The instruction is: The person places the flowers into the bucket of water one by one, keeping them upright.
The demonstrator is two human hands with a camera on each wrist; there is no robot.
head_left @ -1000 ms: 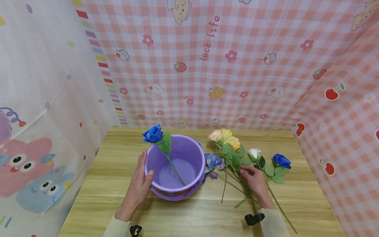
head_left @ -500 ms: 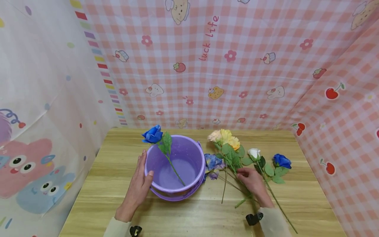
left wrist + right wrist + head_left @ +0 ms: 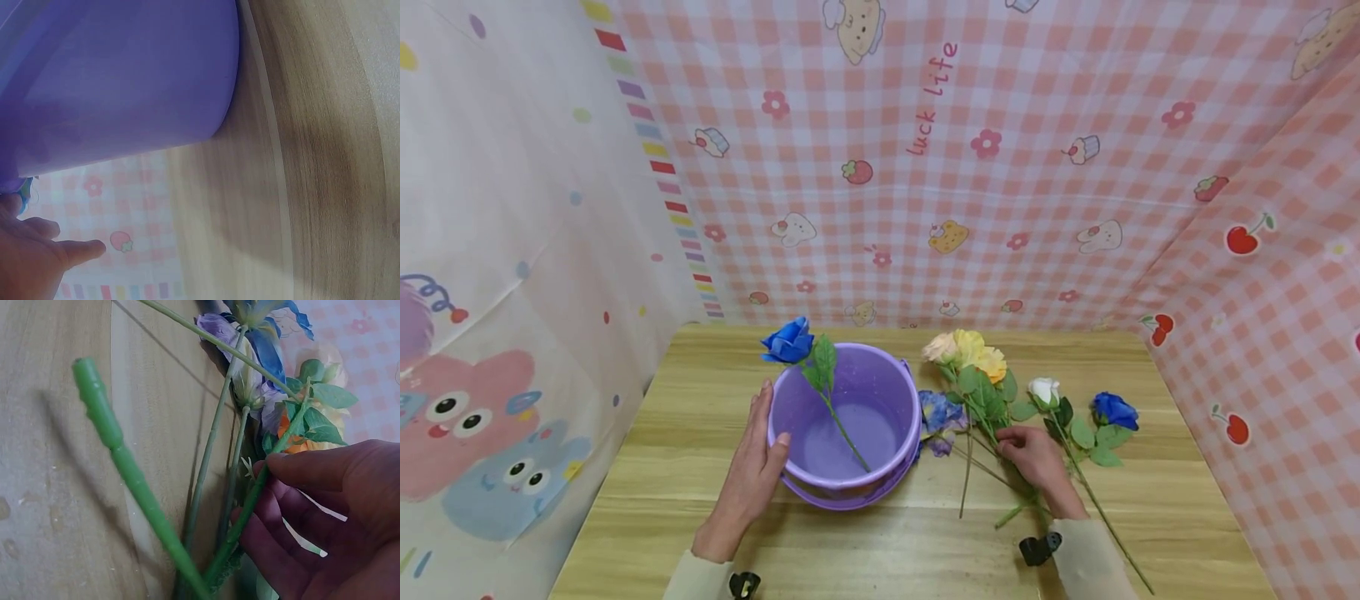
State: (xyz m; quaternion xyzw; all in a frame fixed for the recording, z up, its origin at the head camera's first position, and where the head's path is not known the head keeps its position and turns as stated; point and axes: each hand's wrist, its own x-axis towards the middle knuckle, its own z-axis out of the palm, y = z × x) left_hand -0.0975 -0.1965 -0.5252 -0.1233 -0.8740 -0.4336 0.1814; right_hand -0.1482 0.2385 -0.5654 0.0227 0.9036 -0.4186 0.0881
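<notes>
Pink-checked cloth [image 3: 880, 196] hangs behind a wood-grain surface [image 3: 880, 554], where the left hand [image 3: 758, 454] lies with extended fingers against the purple bucket [image 3: 883, 392] to its right, a blue rose [image 3: 788, 340] leaning inside with its bloom past the rim, beyond that hand's fingertips. The right hand [image 3: 1036, 457] pinches a green stem [image 3: 250, 500] between thumb and fingers; yellow flowers [image 3: 976, 352] lie beyond it, bluish-purple flowers [image 3: 940, 412] between it and the bucket, and a white rose [image 3: 1043, 390] just past its knuckles.
</notes>
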